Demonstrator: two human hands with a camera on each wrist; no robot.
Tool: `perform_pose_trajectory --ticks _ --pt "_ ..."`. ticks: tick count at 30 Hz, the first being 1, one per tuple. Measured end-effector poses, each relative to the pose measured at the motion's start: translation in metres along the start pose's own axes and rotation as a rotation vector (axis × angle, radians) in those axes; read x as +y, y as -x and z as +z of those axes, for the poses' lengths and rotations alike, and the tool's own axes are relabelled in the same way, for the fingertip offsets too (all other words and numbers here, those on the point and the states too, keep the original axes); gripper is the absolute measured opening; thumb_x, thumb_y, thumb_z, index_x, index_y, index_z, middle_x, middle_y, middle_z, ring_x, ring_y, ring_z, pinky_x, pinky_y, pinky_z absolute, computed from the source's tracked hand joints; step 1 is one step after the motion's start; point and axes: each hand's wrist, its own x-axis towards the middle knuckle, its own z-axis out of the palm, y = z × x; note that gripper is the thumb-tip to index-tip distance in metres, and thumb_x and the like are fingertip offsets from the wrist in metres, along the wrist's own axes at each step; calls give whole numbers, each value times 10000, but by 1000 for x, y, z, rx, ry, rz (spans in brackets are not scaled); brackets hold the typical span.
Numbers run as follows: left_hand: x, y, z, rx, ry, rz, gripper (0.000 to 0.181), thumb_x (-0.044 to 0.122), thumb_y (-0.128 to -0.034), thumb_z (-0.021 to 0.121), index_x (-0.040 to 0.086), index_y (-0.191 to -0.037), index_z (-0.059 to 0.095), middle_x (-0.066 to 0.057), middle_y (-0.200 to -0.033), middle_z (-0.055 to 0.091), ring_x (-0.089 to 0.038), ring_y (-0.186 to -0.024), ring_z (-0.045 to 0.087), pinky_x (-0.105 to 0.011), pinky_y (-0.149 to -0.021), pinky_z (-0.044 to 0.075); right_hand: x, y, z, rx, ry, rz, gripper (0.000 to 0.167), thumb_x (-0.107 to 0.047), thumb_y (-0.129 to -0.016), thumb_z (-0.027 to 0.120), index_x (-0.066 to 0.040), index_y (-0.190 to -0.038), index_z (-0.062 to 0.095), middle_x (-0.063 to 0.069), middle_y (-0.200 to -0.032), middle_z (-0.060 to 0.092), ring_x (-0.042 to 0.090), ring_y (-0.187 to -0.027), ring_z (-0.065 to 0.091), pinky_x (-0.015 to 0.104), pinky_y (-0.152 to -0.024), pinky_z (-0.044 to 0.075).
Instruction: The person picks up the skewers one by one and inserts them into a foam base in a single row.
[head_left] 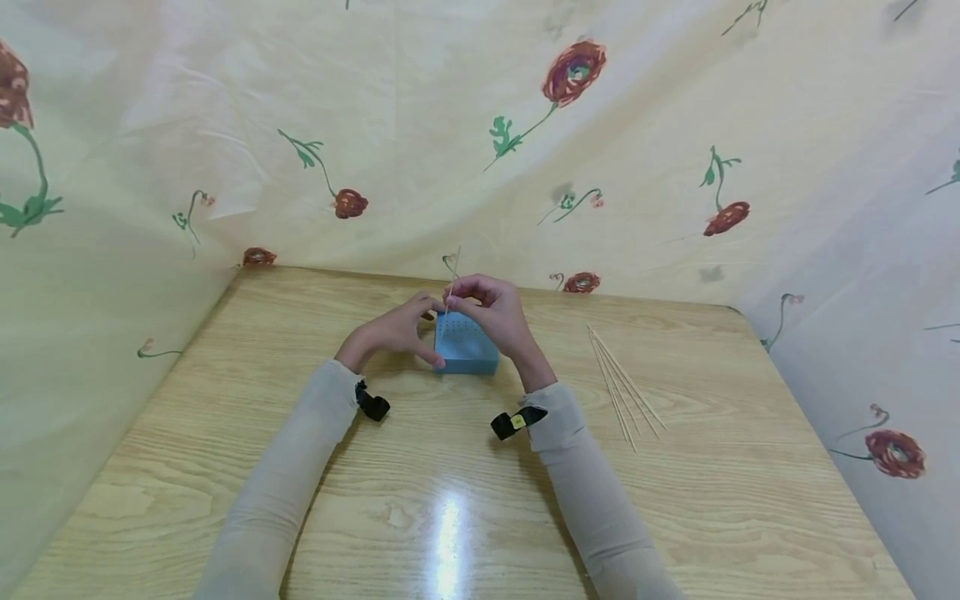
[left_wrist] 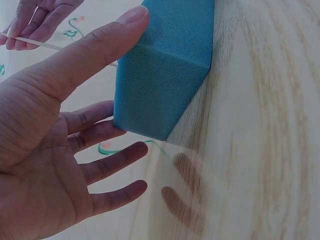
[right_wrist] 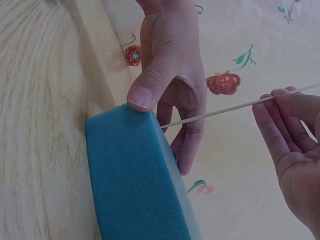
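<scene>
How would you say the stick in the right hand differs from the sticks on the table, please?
The held stick stands roughly upright, while the loose sticks lie flat on the table. The held stick is pinched by the right hand, its lower end at the blue block; no hand touches the loose sticks. The held stick is alone, whereas the loose sticks fan out together. All are thin, straight and pale.

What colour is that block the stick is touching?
The block is blue; the right wrist view shows it best.
</scene>
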Motion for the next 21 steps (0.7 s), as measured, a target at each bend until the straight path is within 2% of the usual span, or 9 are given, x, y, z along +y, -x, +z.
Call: perform_pose_trajectory --ticks 8,21 --pt "0 -1 0 3 1 -11 927 241 -746 932 21 -1486 421 -166 -1471 375 -401 -1413 391 -519 -1195 371 0 0 0 -7 9 8 125 22 -947 679 91 -1049 700 131 -1016 720 123 -893 695 283 -841 618" --pt "1 0 -1 0 8 -14 919 237 -749 930 22 -1483 419 -163 -1465 377 -403 -1414 391 -520 -1193 373 1 -2 -1 -4 22 8 126 14 -939 694 88 -1040 704 201 -1029 709 122 -891 689 252 -824 609"
